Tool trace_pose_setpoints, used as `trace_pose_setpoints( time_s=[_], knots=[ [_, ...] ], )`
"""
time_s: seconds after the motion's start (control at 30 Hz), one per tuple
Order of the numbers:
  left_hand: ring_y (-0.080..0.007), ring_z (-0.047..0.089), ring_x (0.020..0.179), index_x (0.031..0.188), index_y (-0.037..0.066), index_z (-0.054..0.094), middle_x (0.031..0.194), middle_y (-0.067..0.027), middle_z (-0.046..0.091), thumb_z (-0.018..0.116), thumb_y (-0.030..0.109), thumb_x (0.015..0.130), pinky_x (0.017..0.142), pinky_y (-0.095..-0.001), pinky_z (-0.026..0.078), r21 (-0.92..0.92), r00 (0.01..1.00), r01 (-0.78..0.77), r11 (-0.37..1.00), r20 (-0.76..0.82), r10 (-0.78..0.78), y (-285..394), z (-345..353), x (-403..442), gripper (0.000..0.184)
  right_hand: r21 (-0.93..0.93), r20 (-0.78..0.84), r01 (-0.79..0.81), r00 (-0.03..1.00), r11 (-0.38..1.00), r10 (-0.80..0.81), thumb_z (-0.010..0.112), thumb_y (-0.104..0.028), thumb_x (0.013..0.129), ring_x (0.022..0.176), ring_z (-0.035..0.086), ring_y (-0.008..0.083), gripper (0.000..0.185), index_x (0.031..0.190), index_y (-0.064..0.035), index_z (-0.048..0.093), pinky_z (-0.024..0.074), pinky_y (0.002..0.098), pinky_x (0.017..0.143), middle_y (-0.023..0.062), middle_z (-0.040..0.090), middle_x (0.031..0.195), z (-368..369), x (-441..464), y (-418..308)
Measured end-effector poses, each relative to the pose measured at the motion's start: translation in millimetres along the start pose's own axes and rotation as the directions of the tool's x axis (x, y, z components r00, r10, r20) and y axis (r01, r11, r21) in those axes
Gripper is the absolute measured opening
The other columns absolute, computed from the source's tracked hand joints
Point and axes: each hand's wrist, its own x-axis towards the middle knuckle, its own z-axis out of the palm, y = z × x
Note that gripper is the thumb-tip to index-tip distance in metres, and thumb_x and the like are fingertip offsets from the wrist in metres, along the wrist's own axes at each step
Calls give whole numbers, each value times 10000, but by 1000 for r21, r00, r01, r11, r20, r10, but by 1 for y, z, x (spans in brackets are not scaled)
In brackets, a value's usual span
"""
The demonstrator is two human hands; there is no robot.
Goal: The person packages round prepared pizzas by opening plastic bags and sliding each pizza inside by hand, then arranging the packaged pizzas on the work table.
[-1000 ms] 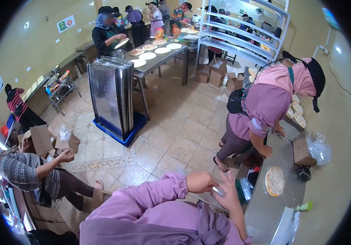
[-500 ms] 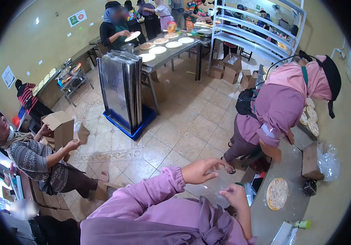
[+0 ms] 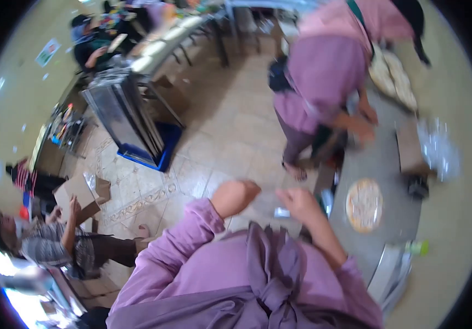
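My left hand (image 3: 237, 198) is closed in front of my chest, its fingertips curled and partly hidden. Level with it on the right, my right hand (image 3: 300, 205) pinches with thumb and fingers. Faint clear plastic (image 3: 281, 212) with a bright patch shows between the hands, blurred by motion; both appear to grip it. To the right of my right hand, a round pizza (image 3: 364, 205) in a see-through wrap lies flat on the grey metal table (image 3: 351, 249).
A co-worker (image 3: 329, 77) bends over the table ahead. Beside the wall stand an open carton (image 3: 411, 147) with plastic bags (image 3: 438, 151) and a dark small object (image 3: 417, 187). Metal trays (image 3: 121, 112) stand in a blue tub (image 3: 164, 147). Another person (image 3: 55, 241) handles a carton at left.
The view has swung. My hands were close together, then my left fingers spread; now the left hand is closed and both are level. The person at left has raised a carton.
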Motion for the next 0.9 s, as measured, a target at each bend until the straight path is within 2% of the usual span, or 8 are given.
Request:
trace_pose_setpoints(
  time_s=[0.5,0.57,0.63,0.67,0.7,0.77,0.83,0.9],
  knots=[
    [-319,523,1032,1202,73,488,1214,-136,495,364,-144,628,864,-347,442,59,938,-187,980,308,161,43,34,47,626,-129,-388,-227,907,965,162,534,-11,688,724,554,310,136,818,-51,535,436,389,629,123,537,764,-53,-75,93],
    [-319,499,1076,1284,81,388,1253,-156,458,399,-141,666,927,-355,391,-284,864,178,942,503,-12,4,73,34,656,-77,-427,-176,895,981,127,521,8,694,700,543,311,111,793,-41,528,430,375,620,130,537,749,-37,-91,110],
    [-301,569,926,1288,87,382,1204,-167,496,401,124,864,865,-346,436,-3,914,-198,980,361,185,19,75,22,425,-65,-370,-216,912,974,177,507,-37,745,714,541,325,106,838,-34,557,429,385,633,153,543,745,-24,-105,115],
    [-283,599,753,1279,109,400,1144,-151,542,387,187,876,775,-338,481,-76,747,350,934,624,-229,27,76,24,411,-56,-257,-251,939,966,229,511,-85,763,747,547,335,117,846,-30,572,430,389,654,165,564,783,-15,-109,130],
    [-265,592,627,1258,121,431,1096,-128,573,445,167,832,704,-334,502,-147,889,58,987,457,16,26,77,16,428,37,-269,-253,929,967,254,509,-97,731,707,539,364,95,792,-34,547,422,413,620,193,553,716,-17,-110,114],
    [-312,501,1087,1238,107,459,1194,-154,513,572,54,680,913,-334,398,-131,842,178,975,533,-82,24,83,7,572,44,-209,-201,956,979,206,522,-133,737,705,565,299,120,764,-27,571,443,382,654,157,584,726,-12,-119,123],
    [-312,476,1118,1187,58,506,1223,-163,489,543,53,687,920,-350,398,-187,880,87,978,475,12,29,82,-1,502,154,85,-155,986,976,144,596,-340,767,843,566,243,351,887,-12,573,453,358,732,150,588,862,-22,-124,154],
    [-311,464,1131,1180,44,511,1232,-166,481,525,37,692,928,-353,394,-180,899,85,980,438,3,31,88,-13,488,27,15,-153,988,988,153,670,-137,662,653,543,136,188,773,-19,576,441,261,628,60,576,682,-6,-117,203]
  ],
)
